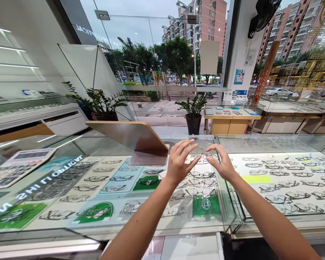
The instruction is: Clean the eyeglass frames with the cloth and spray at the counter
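Both my hands reach over a glass display counter (105,144) filled with rows of eyeglass frames. My left hand (178,162) has its fingers curled and pinches one side of a thin-rimmed pair of glasses (202,154). My right hand (222,162) pinches the other side of the same pair. The glasses hover just above the glass top, between the two hands.
A tilted wooden-backed mirror (135,139) stands on the counter left of my hands. A calculator (18,164) lies at far left. Potted plants (193,112) stand by the shop window. A second showcase (287,173) adjoins on the right.
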Demonstrator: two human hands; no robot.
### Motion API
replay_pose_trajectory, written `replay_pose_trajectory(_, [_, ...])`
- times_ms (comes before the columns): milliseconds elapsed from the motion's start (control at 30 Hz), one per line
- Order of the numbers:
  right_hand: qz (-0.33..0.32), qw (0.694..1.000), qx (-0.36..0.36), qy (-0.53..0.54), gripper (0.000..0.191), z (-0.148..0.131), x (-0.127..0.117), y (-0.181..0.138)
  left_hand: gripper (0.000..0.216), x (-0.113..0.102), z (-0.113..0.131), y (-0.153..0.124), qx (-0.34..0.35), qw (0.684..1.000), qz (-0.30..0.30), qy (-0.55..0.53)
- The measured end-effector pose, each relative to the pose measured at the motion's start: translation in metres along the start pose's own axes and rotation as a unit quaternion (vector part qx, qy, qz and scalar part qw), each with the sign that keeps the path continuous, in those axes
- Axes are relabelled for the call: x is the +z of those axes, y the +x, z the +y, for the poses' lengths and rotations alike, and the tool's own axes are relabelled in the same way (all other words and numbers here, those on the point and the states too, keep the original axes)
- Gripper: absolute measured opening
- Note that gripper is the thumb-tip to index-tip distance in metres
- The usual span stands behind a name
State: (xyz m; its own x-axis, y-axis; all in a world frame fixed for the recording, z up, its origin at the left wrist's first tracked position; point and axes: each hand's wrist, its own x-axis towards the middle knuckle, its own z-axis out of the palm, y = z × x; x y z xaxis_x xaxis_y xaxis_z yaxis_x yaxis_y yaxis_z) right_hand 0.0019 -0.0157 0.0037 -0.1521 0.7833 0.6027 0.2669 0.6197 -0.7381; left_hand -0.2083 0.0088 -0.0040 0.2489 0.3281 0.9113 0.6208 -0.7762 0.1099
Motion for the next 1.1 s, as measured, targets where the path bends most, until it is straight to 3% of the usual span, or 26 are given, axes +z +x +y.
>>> replay_pose_trajectory(167, [0.063, 0.994, -0.068, -0.063, 0.05, -0.005, 0.0, -0.007, 0.037, -0.008, 0.004, 0.004, -0.039, 0.994, 0.098, -0.008])
replay_pose_trajectory(367, [0.116, 0.979, -0.134, -0.097, 0.047, -0.013, -0.003, -0.003, 0.041, -0.02, 0.011, 0.021, -0.045, 0.987, 0.153, -0.028])
replay_pose_trajectory(533, [0.139, 0.954, -0.228, -0.137, 0.047, -0.041, -0.023, 0.031, 0.041, -0.041, 0.018, 0.068, 0.007, 0.982, 0.185, -0.039])
replay_pose_trajectory(733, [0.173, 0.931, -0.27, -0.174, 0.044, -0.093, -0.044, 0.065, 0.039, -0.067, 0.035, 0.119, 0.014, 0.983, 0.178, -0.045])
replay_pose_trajectory(967, [0.171, 0.933, -0.261, -0.18, 0.043, -0.104, -0.045, 0.053, 0.038, -0.08, 0.041, 0.112, -0.005, 0.986, 0.162, -0.042])
replay_pose_trajectory(1100, [0.149, 0.943, -0.243, -0.174, 0.042, -0.108, -0.048, 0.05, 0.038, -0.089, 0.039, 0.112, -0.001, 0.991, 0.124, -0.045])
